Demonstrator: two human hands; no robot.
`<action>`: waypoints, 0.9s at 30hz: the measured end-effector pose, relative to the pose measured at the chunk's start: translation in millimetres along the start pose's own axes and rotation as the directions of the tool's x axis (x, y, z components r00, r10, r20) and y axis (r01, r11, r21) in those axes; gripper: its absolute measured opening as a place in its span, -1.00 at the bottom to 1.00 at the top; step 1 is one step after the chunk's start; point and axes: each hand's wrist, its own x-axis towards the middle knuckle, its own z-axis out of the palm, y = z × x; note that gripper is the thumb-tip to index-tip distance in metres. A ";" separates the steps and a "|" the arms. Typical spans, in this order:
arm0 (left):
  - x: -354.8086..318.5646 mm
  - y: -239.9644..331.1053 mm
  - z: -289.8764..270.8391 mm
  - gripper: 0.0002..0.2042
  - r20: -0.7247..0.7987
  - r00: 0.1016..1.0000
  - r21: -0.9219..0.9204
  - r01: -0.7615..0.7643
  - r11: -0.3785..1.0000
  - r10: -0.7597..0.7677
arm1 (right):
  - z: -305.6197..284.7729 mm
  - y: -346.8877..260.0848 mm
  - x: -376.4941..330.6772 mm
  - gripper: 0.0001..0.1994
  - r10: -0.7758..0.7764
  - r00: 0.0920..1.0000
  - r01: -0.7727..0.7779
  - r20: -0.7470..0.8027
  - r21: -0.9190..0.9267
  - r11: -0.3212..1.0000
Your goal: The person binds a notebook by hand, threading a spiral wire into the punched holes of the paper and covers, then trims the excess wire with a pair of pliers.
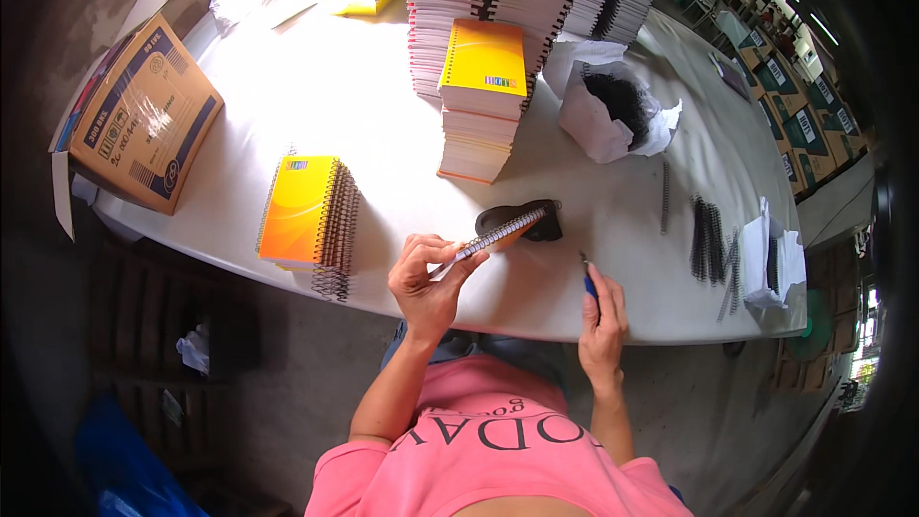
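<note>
My left hand (426,280) pinches a spiral notebook (493,236) near one end, tilted so its wire-bound spine faces up, above the table's front part. Just behind it lies a black, rounded object (548,226), partly covered by the notebook; its kind is unclear. To the right, my right hand (603,325) is closed round blue-handled pliers (590,281), dark tip pointing away from me, apart from the notebook. A stack of orange-yellow spiral notebooks (299,206) stands left of my left hand, coils showing along its sides.
Behind my hands rise a yellow-topped stack of pads (483,62) and taller piles of bound books (445,0). Loose black coils (706,239) and an opened white paper wrap of coils (593,124) lie to the right. A cardboard box (148,115) stands at left.
</note>
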 end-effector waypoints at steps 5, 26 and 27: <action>-0.5 8.1 -2.8 -0.76 0.033 0.998 0.074 -0.051 0.996 0.049 | 5.4 -79.2 22.8 -0.67 -0.362 0.931 0.360 0.045 0.044 0.932; 3.8 17.0 -17.6 -0.80 -0.206 0.943 -0.299 0.194 0.934 -0.262 | 1.2 -11.5 15.0 -0.62 -0.013 0.981 0.096 0.195 -0.420 0.902; 4.0 17.5 -21.8 -0.80 -0.181 0.944 -0.312 0.212 0.926 -0.277 | -2.5 4.7 12.3 -0.58 0.212 0.952 -0.047 0.220 -0.580 0.813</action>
